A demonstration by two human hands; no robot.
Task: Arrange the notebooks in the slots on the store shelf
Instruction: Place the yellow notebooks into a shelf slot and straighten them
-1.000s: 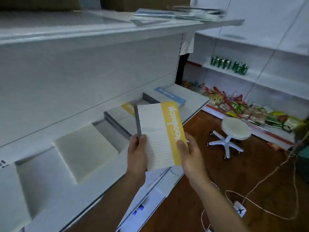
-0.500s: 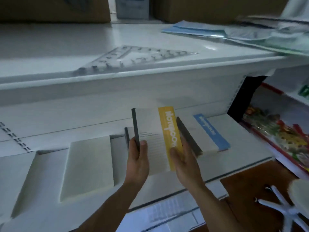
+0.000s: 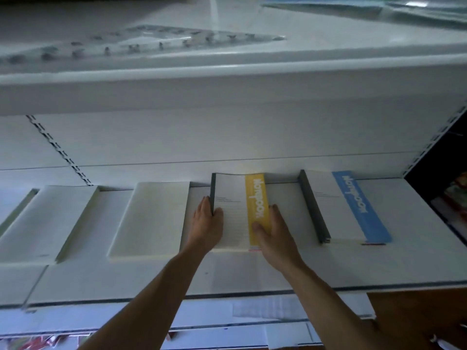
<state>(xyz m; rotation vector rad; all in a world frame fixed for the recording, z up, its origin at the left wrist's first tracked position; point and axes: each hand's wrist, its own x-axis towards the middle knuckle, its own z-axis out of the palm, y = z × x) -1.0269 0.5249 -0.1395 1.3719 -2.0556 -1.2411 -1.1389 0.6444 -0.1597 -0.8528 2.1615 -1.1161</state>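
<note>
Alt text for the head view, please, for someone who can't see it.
The left hand and right hand hold a yellow notebook by its side edges on the white shelf. A blue notebook lies to its right, a plain pad to its left.

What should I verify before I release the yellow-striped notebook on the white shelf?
1. Left hand grips the dark spine of the white notebook with the yellow stripe: ok.
2. Right hand holds its yellow side: ok.
3. Notebook lies flat in its slot: cannot tell; the far edge looks lifted.
4. Gap to the white notebook stack with the blue stripe: ok.
5. Gap to the plain white pad on the left: ok.
6. Stripe side matches the blue one: ok.
</note>
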